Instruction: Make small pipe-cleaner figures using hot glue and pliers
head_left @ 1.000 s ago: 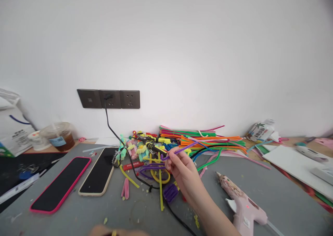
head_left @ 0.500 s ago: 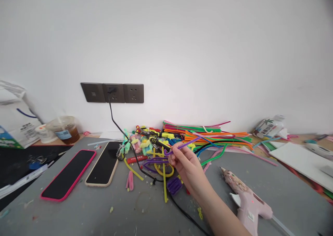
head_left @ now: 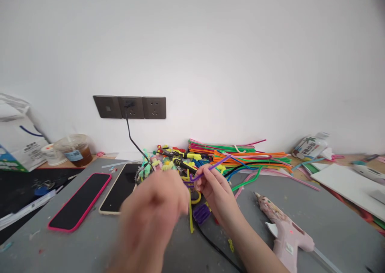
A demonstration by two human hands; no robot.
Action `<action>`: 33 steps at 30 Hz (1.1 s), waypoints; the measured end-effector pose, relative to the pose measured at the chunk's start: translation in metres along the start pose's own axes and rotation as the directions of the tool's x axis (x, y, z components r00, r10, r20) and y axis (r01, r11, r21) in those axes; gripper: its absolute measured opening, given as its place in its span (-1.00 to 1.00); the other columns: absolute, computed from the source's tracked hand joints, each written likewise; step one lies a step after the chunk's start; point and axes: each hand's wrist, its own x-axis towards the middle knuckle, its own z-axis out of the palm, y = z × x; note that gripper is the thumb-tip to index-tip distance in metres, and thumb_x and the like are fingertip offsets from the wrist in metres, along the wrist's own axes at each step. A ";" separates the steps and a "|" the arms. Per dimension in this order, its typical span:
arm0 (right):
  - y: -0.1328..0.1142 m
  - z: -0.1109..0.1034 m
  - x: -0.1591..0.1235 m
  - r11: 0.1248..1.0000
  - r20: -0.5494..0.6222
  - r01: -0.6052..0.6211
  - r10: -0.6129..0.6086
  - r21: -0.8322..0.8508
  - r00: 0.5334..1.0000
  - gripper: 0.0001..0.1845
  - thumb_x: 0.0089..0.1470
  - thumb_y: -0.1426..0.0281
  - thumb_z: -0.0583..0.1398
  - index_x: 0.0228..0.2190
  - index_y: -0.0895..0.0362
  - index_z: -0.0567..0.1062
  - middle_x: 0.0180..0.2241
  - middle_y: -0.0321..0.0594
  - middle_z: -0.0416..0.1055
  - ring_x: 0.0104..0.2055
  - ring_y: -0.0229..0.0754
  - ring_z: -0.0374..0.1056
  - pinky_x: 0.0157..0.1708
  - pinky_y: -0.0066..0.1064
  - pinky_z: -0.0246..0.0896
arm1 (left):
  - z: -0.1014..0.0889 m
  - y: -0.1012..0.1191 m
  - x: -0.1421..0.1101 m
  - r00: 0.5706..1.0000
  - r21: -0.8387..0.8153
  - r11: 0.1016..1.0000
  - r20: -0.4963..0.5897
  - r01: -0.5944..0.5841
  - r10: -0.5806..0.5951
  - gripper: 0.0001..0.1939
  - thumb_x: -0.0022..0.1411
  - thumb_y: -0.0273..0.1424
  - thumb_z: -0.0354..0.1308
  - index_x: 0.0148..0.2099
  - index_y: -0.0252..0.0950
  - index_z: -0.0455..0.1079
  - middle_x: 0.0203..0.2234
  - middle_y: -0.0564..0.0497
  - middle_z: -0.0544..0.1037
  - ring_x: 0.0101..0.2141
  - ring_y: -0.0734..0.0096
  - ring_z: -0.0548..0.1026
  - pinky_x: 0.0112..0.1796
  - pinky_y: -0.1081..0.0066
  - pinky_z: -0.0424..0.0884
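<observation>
Between the thumb and fingers of my right hand [head_left: 214,185] is a purple pipe cleaner [head_left: 217,164], its near end bent into a small hook. My left hand [head_left: 156,209] is low in front, to the left of the right one, smeared by motion; its fingers cannot be made out. Behind both hands spreads a heap of pipe cleaner pieces, with black-and-yellow pliers [head_left: 184,165] on it. A coiled purple piece [head_left: 201,213] and a yellow pipe cleaner [head_left: 191,215] lie on the grey mat [head_left: 234,245] below my right hand.
A pink glue gun [head_left: 284,231] lies at the right. Bundled pipe cleaners [head_left: 249,158] rest along the wall. Two phones, one in a pink case [head_left: 80,203], lie left. A drink cup [head_left: 76,150] stands farther back. A black cord [head_left: 130,134] runs from the socket across the mat.
My left hand has come into view from below, covering part of the light-cased phone and the heap. My right hand has stayed nearly in place with the purple pipe cleaner.
</observation>
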 end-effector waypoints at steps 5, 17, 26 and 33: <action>0.001 -0.001 -0.001 0.997 -0.014 0.083 -0.083 -0.007 0.996 -0.61 -0.01 0.03 0.36 -0.45 0.10 0.51 -0.57 -0.34 0.36 -0.52 -0.30 0.24 -0.48 -0.45 0.15 | 0.025 -0.007 0.066 0.996 0.160 0.987 0.081 0.021 -0.034 -0.70 0.17 -0.12 0.26 -0.34 -0.27 0.47 -0.51 0.05 0.42 -0.46 0.40 0.34 -0.40 0.45 0.27; 0.004 -0.004 -0.002 0.984 0.060 0.152 -0.147 -0.089 0.987 -0.67 0.11 0.06 0.29 -0.40 0.08 0.53 -0.52 -0.34 0.37 -0.45 -0.25 0.30 -0.41 -0.43 0.20 | 0.022 -0.030 0.061 0.948 0.025 0.958 0.141 0.284 -0.285 -0.58 0.07 -0.02 0.33 -0.29 -0.30 0.45 -0.58 0.16 0.30 -0.59 0.60 0.13 -0.57 0.54 0.05; 0.007 -0.008 -0.001 0.945 0.107 0.284 -0.269 -0.164 0.957 -0.75 0.20 0.13 0.24 -0.37 0.04 0.56 -0.38 -0.28 0.38 -0.36 -0.22 0.31 -0.30 -0.40 0.23 | 0.024 -0.022 0.062 0.893 -0.149 0.886 0.176 0.439 -0.413 -0.53 -0.07 -0.06 0.44 -0.44 -0.32 0.36 -0.59 0.15 0.25 -0.55 0.60 0.14 -0.59 0.60 0.11; 0.005 -0.004 0.000 0.950 0.123 0.248 -0.228 -0.189 0.966 -0.73 0.12 0.11 0.30 -0.34 0.06 0.53 -0.38 -0.29 0.40 -0.37 -0.22 0.39 -0.31 -0.40 0.34 | 0.022 -0.026 0.064 0.907 -0.159 0.896 0.150 0.414 -0.393 -0.55 -0.09 -0.09 0.46 -0.42 -0.32 0.37 -0.61 0.16 0.26 -0.56 0.60 0.12 -0.60 0.61 0.09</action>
